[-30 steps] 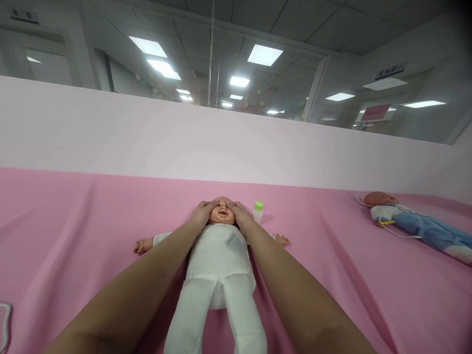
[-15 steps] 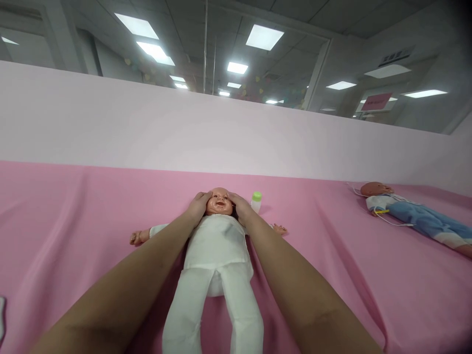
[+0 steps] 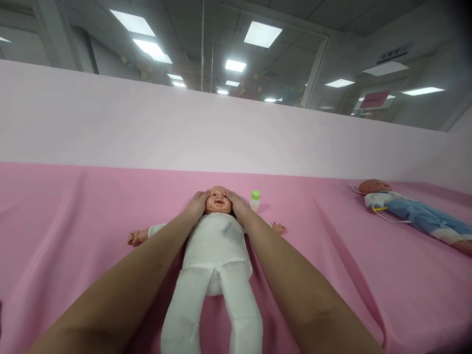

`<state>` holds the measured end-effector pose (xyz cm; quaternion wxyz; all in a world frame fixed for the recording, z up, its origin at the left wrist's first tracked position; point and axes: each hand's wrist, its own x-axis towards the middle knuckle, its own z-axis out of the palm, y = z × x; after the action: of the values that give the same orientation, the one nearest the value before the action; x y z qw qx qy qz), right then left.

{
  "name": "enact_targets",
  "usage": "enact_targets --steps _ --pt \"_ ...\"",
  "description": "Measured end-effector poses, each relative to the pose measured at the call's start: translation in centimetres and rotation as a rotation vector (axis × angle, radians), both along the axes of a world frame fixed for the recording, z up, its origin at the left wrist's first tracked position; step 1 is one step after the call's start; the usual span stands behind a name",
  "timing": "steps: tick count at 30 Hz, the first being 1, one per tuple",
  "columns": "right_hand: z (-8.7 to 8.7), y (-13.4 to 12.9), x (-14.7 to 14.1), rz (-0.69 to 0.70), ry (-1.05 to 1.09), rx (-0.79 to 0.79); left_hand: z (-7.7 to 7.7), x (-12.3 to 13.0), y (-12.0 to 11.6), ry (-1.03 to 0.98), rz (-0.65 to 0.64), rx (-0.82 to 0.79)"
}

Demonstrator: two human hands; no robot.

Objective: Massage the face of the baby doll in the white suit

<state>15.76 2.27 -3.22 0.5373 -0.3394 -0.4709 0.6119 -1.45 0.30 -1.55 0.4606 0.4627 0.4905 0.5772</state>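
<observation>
Green-capped bottle: white-bodied, stood upright on the sheet, pretty close to the back wall, with a bit of shadow cast to its right.
Doll in blue: laid out over on the far right, dressed in blue and white, head near the wall, feet cut off by the edge of the view.
Thin white tube: looped beside that doll's body, with a yellow piece seen near it.
Pink sheet: spread across the whole surface, kinda creased on both sides.
White wall: topped by glass.
Ceiling lights: seen in the glass, all lit.
Pink sign: spotted upper right, lettering too blurred to be read.
</observation>
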Motion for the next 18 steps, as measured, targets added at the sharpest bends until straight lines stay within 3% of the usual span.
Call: enact_targets --steps 9,18 --pt "1.3 -1.5 0.4 0.001 -0.036 0.003 -0.3 -0.3 -0.1 -0.135 -0.121 0.026" --pt "1.5 -1.7 0.6 0.035 -0.018 -0.016 0.1 -0.1 -0.4 -0.146 -0.126 0.005"
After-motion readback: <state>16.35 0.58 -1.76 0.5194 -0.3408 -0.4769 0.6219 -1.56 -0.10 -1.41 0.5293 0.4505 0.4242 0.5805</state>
